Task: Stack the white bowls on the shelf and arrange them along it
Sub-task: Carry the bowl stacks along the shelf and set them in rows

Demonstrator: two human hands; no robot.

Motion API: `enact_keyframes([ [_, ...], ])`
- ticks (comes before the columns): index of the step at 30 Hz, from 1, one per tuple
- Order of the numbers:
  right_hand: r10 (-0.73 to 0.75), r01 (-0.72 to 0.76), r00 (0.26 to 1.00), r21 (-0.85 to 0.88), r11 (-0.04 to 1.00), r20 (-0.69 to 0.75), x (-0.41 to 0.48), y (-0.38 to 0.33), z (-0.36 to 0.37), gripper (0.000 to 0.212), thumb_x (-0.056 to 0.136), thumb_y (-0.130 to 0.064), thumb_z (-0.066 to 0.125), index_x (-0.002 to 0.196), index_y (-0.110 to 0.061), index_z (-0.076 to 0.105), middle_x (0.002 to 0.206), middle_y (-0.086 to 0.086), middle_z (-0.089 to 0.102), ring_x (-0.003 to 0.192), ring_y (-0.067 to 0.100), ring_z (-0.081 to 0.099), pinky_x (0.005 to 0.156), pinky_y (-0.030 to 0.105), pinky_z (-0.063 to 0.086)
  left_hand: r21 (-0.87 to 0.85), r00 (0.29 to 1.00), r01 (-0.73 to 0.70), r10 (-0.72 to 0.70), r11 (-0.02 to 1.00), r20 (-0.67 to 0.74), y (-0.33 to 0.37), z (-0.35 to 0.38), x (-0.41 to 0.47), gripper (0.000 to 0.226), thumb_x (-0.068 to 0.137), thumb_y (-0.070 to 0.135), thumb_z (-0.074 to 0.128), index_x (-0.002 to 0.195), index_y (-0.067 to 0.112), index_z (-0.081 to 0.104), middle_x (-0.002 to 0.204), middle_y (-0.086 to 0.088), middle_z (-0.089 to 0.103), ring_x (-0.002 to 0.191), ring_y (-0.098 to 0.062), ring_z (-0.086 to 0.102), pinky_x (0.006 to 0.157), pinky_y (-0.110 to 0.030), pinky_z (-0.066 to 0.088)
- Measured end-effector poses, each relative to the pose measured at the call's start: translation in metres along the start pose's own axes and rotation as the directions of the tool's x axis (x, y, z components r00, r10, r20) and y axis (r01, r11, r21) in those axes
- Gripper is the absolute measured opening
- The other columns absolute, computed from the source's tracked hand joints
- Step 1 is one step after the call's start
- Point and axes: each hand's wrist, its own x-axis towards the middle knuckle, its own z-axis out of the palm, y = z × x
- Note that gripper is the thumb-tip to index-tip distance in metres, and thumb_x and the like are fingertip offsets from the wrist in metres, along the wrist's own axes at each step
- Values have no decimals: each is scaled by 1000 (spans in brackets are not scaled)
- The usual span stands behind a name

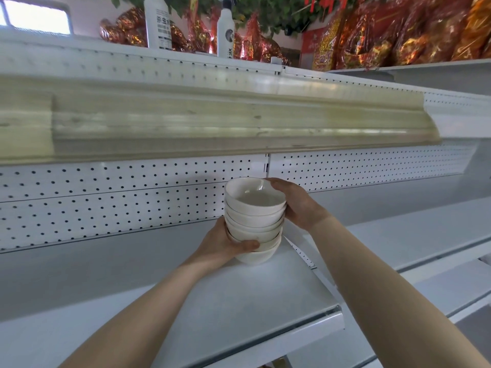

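A stack of several white bowls (253, 219) stands on the white metal shelf (239, 301), close to the pegboard back wall. The stack leans slightly to the left at the top. My left hand (223, 243) wraps the lower bowls from the left, thumb across the front. My right hand (295, 203) presses against the upper bowls from the right, fingers over the top bowl's rim. Both hands grip the stack.
A pale wooden-looking shelf edge (212, 120) overhangs just above the stack. The pegboard wall (106, 197) runs behind. Another white shelf (411, 243) continues to the right. Two white spray bottles (225, 30) and red-gold foil packages (398, 35) sit on the top shelf.
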Motion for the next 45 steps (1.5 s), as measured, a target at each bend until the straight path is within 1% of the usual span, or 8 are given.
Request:
enact_keyframes([
  [5, 0, 0, 1000, -145, 989, 1, 2, -4, -3, 34, 94, -16, 42, 108, -22, 73, 111, 6, 73, 110, 29, 64, 90, 39, 45, 8, 1000, 1, -1, 1000, 14, -1, -1, -2, 83, 55, 51, 88, 127, 41, 49, 122, 22, 65, 114, 2, 60, 100, -32, 49],
  [9, -10, 6, 1000, -230, 973, -19, 0, -12, -3, 36, 96, -10, 44, 87, -28, 73, 85, -7, 72, 87, 17, 62, 71, 30, 44, 31, 998, -49, 48, 998, 52, 3, -3, -3, 72, 66, 38, 88, 126, 43, 48, 124, 23, 65, 117, 2, 59, 98, -25, 49],
  [16, -67, 35, 996, -399, 916, -66, -9, -26, 4, 27, 97, -10, 44, 105, -21, 69, 107, 6, 65, 102, 24, 59, 84, 34, 43, 87, 990, -118, 110, 989, 92, 10, -10, -6, 64, 75, 20, 85, 130, 28, 52, 121, 16, 68, 114, 3, 61, 89, -13, 47],
  [18, -174, 94, 982, -599, 795, -77, -17, -31, 11, 33, 98, -13, 40, 117, -21, 67, 115, 2, 64, 105, 22, 58, 86, 28, 41, 188, 993, -105, 94, 976, 70, 15, -18, -12, 59, 74, 31, 86, 121, 38, 51, 115, 22, 66, 105, 11, 60, 87, -14, 48],
  [21, -372, 168, 928, -855, 491, -31, -32, -37, 28, 38, 100, -17, 36, 131, -19, 58, 123, 4, 63, 106, 25, 58, 86, 29, 42, 389, 999, -34, 34, 920, 6, 19, -38, -22, 92, 67, 57, 82, 143, 27, 39, 140, 9, 53, 124, -9, 53, 103, -37, 47],
  [24, -472, 250, 874, -940, 232, 116, -43, -38, 49, 38, 100, -16, 39, 136, -17, 53, 133, 10, 58, 116, 31, 56, 93, 36, 43, 527, 998, -20, 49, 850, -40, 27, -65, -38, 93, 77, 50, 77, 151, 20, 30, 150, 0, 42, 133, -18, 46, 110, -37, 39],
  [33, -462, 369, 801, -922, -120, 381, -90, -34, 164, 42, 98, -23, 42, 139, -16, 49, 136, 9, 55, 125, 35, 49, 105, 43, 34, 802, 970, 14, 185, 597, -155, 43, -186, -136, 63, 91, 44, 64, 145, 24, 38, 142, 1, 47, 126, -22, 49, 102, -37, 42],
  [45, -459, 693, 569, -698, -178, 682, -146, -16, 425, 44, 95, -24, 51, 138, -15, 52, 136, 10, 56, 125, 33, 49, 109, 45, 31, 894, 885, 319, 239, 313, -400, 47, -369, -361, 63, 88, 44, 67, 143, 24, 45, 140, -2, 51, 123, -28, 51, 93, -41, 49],
])
